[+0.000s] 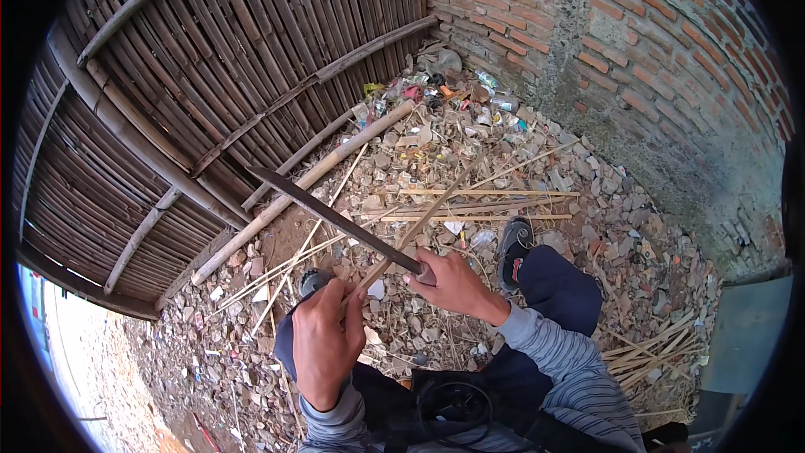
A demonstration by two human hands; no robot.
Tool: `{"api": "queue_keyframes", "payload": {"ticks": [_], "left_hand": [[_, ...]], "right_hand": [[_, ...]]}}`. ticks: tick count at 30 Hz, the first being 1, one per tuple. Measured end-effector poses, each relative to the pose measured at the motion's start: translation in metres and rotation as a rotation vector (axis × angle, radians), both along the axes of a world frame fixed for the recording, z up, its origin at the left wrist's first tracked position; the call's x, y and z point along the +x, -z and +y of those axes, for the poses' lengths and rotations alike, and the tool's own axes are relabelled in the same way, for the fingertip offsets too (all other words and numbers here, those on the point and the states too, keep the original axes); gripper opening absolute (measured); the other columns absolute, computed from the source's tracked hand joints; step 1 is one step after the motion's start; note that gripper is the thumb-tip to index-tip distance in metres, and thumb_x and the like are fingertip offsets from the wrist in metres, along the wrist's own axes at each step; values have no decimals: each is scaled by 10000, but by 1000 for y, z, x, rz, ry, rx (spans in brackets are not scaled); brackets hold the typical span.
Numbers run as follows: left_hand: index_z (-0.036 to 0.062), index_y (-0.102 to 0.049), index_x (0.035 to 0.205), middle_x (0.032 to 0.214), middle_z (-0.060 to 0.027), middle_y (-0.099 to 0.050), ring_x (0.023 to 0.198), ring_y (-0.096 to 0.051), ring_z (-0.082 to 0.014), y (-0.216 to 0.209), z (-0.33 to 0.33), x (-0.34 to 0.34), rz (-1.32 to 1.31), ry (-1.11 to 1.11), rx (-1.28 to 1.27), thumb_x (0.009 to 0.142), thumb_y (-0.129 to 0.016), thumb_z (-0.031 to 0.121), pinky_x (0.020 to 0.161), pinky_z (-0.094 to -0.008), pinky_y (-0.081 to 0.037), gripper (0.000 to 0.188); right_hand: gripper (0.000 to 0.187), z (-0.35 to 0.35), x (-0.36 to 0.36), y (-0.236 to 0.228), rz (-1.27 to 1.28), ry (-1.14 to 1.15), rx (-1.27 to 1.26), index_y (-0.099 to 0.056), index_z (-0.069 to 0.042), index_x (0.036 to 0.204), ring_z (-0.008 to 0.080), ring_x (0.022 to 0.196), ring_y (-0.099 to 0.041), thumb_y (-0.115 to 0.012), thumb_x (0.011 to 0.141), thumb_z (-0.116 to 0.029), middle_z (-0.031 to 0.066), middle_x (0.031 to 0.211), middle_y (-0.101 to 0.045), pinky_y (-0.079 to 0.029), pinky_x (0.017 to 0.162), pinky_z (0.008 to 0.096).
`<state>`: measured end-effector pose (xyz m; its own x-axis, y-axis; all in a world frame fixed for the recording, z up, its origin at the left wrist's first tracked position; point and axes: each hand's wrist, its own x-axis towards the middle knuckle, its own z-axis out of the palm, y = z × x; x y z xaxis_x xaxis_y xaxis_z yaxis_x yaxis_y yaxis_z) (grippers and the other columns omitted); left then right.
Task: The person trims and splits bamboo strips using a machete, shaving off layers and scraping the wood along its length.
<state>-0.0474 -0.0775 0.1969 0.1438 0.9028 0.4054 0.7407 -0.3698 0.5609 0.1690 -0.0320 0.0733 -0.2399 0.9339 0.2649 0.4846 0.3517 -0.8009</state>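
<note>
My right hand is closed round the handle of a machete. Its long dark blade points up and to the left, away from me. In my left hand, the fingers are pinched on a thin bamboo strip, which runs from the fist up to the right. The blade crosses over this strip just in front of my hands, close to the right fist. The lower end of the strip is hidden by my left hand.
Loose bamboo strips lie ahead on the rubble, with another pile at right. A thick bamboo pole lies along the slatted bamboo wall. Litter fills the far corner by the brick wall. My shoe stands near the strips.
</note>
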Motion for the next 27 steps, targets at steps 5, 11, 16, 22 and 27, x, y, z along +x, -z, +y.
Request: {"api": "queue_keyframes", "payload": {"ticks": [5, 11, 16, 22, 27], "left_hand": [[-10, -645, 843, 720, -183, -681, 604, -683, -333, -21, -17, 2, -39, -11, -65, 919, -741, 59, 553, -383, -500, 141], [2, -609, 830, 635, -140, -622, 533, -617, -276, -12, 20, 31, -135, -124, 51, 977, -712, 129, 531, -368, -452, 220], [31, -505, 901, 599, -1, -380, 553, -321, -166, 32, 50, 38, -334, -147, 577, 1087, -564, 286, 562, -323, -307, 320], [145, -348, 901, 522, 54, -211, 417, -136, -63, 41, 45, 41, -1447, 216, 101, 1122, -264, 569, 413, -284, -174, 485], [101, -354, 857, 531, 64, -222, 408, -140, -55, 52, 47, 35, -1239, 550, 167, 1095, -328, 584, 410, -269, -162, 539]], "right_hand": [[294, -20, 3, -16, 3, -17, -6, -616, 9, 1001, 298, 485, -590, -765, 916, -229, 106, 549, -543, -429, 504, 405], [369, -10, 14, -7, 55, 50, -67, -629, 47, 1046, 264, 469, -581, -761, 916, -272, 112, 544, -560, -422, 498, 399], [387, -4, 18, -11, 20, 63, -96, -650, 74, 1036, 239, 444, -541, -759, 920, -280, 124, 525, -549, -417, 495, 398], [324, -12, 13, -22, -15, 21, -125, -620, 73, 1023, 352, 515, -638, -741, 919, -209, 174, 582, -609, -439, 504, 445], [344, -21, 8, -42, 11, -21, -124, -632, 51, 1023, 233, 424, -498, -765, 920, -249, 93, 496, -511, -383, 479, 403]]}}
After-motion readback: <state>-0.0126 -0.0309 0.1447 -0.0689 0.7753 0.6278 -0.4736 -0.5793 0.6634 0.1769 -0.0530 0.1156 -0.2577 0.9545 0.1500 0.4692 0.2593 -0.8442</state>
